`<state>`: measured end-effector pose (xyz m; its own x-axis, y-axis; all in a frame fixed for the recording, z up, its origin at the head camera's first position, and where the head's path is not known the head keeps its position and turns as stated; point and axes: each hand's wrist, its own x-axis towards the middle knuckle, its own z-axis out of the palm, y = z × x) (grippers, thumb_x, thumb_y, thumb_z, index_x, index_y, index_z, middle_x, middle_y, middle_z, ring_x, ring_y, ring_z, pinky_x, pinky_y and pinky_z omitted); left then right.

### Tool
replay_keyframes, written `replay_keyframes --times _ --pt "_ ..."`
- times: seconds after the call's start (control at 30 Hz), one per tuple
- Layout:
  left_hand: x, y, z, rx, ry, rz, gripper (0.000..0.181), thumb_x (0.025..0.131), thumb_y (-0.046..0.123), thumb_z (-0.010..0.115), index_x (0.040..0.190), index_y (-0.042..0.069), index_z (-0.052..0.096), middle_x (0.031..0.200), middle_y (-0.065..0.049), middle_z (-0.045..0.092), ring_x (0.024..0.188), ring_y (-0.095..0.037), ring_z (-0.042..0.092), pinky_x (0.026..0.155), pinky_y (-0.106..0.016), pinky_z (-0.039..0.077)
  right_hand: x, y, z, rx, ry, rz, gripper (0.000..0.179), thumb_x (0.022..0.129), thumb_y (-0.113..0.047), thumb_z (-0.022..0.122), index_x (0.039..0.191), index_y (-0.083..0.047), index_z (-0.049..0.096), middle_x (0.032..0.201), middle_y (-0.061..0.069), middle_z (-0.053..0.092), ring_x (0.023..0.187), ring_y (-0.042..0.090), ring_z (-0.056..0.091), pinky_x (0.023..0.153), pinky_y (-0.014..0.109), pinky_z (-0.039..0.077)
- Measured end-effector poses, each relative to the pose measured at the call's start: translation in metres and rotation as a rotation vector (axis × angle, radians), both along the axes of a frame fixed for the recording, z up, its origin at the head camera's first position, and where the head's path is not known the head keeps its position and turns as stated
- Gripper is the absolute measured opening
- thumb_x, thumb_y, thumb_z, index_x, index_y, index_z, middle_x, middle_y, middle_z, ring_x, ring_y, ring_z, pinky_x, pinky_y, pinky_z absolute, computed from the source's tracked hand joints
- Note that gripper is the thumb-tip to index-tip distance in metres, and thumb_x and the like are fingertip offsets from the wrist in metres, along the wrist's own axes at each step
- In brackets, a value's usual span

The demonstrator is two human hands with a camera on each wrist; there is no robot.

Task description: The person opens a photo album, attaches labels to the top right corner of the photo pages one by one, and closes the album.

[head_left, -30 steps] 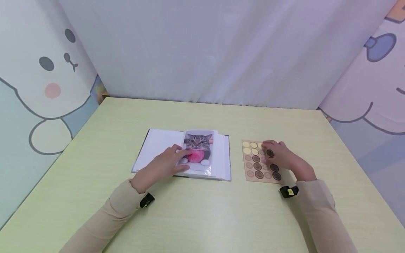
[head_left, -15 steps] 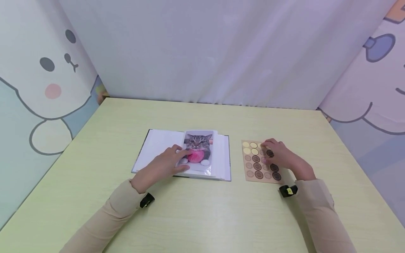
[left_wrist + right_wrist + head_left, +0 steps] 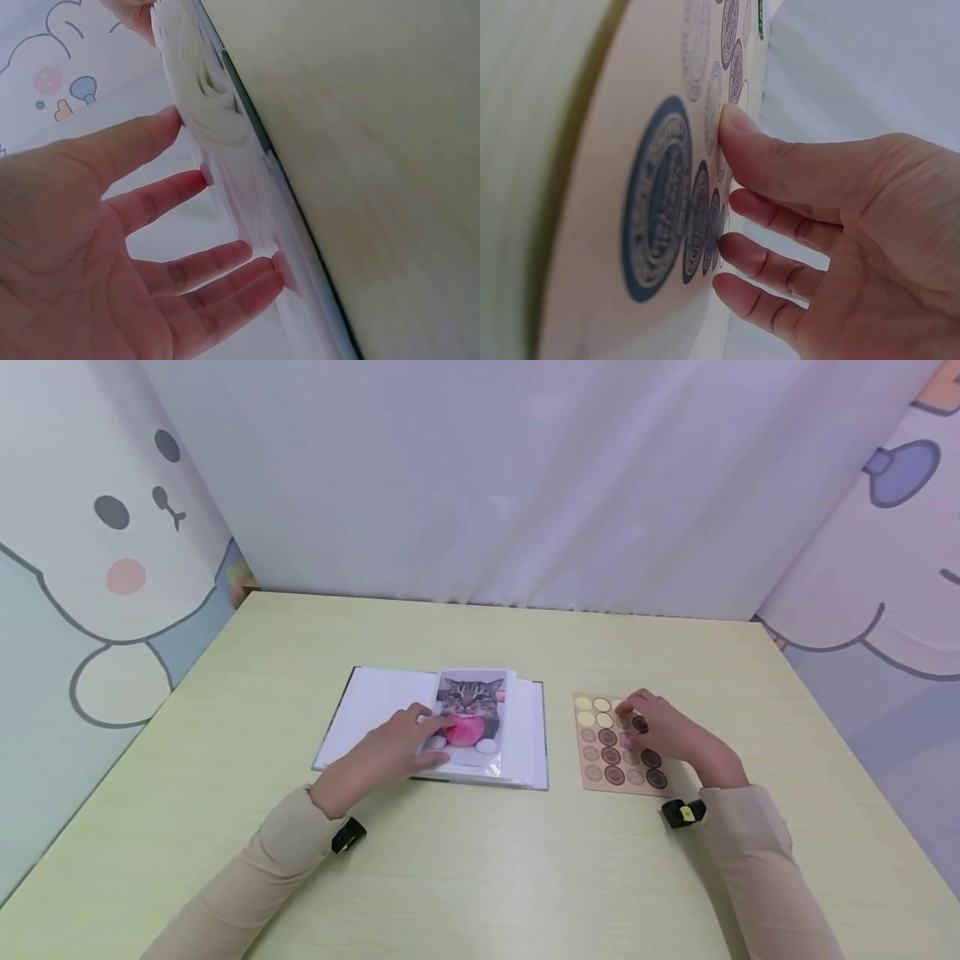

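An open photo album [image 3: 375, 702] lies on the table, showing a picture of a tabby cat with a pink ball [image 3: 467, 732]. My left hand [image 3: 381, 753] rests on it with spread fingers, the fingertips on the pages [image 3: 214, 127] in the left wrist view. To the right is a brown sheet of round stickers [image 3: 612, 754]. My right hand [image 3: 670, 731] is over its far right part, thumb and fingers bent and apart. Seen from the right wrist, the thumb and fingertips meet the sticker sheet [image 3: 592, 240], which has dark printed circles. Several stickers are covered by this hand.
Both things lie on a pale wooden table [image 3: 480, 877]. A white curtain [image 3: 480, 485] hangs behind its far edge, with cartoon-printed panels [image 3: 112, 552] at the sides. Each wrist wears a black band device [image 3: 684, 813].
My right hand's fingers have lifted and bent slightly over the sticker sheet. The left hand and the album stay where they were.
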<state>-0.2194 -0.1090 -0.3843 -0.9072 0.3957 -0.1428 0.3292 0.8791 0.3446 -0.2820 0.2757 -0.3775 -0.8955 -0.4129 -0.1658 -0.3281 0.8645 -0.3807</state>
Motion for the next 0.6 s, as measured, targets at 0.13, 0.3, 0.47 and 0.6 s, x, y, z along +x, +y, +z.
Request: replay_keyframes --times 0.13,0.3,0.47,0.6 --pt "0.0002 -0.0013 0.0002 0.001 0.009 -0.011 0.059 0.089 0.041 0.059 0.141 0.02 0.041 0.132 -0.017 0.044 0.116 -0.033 0.048 0.089 -0.048 0.048 0.0008 -0.0007 0.0001 0.041 -0.004 -0.022 0.051 0.086 -0.015 0.067 0.126 0.008 0.045 0.123 0.027 0.038 0.109 0.043 0.038 0.09 0.055 0.039" --pt "0.0008 -0.0016 0.0006 0.007 0.005 -0.009 0.058 0.089 0.04 0.059 0.141 0.021 0.041 0.133 -0.016 0.044 0.117 -0.033 0.048 0.09 -0.048 0.047 0.0006 -0.0006 0.0009 0.075 -0.018 -0.057 0.056 0.086 -0.019 0.067 0.129 0.007 0.043 0.131 0.028 0.031 0.114 0.047 0.033 0.092 0.058 0.037" --pt "0.0009 -0.0008 0.0009 0.013 -0.001 -0.01 0.058 0.09 0.041 0.059 0.141 0.021 0.041 0.134 -0.016 0.043 0.117 -0.033 0.047 0.09 -0.048 0.047 0.0021 -0.0003 0.0014 0.091 -0.04 -0.07 0.059 0.087 -0.019 0.065 0.134 0.006 0.038 0.135 0.027 0.029 0.117 0.046 0.032 0.095 0.06 0.035" --pt "0.0013 -0.0005 0.0017 0.01 -0.001 -0.009 0.058 0.089 0.041 0.059 0.141 0.021 0.041 0.134 -0.016 0.043 0.117 -0.033 0.047 0.09 -0.048 0.047 0.0035 0.0003 0.001 0.103 -0.033 -0.061 0.061 0.088 -0.019 0.064 0.135 0.006 0.036 0.136 0.028 0.028 0.115 0.047 0.032 0.094 0.06 0.036"
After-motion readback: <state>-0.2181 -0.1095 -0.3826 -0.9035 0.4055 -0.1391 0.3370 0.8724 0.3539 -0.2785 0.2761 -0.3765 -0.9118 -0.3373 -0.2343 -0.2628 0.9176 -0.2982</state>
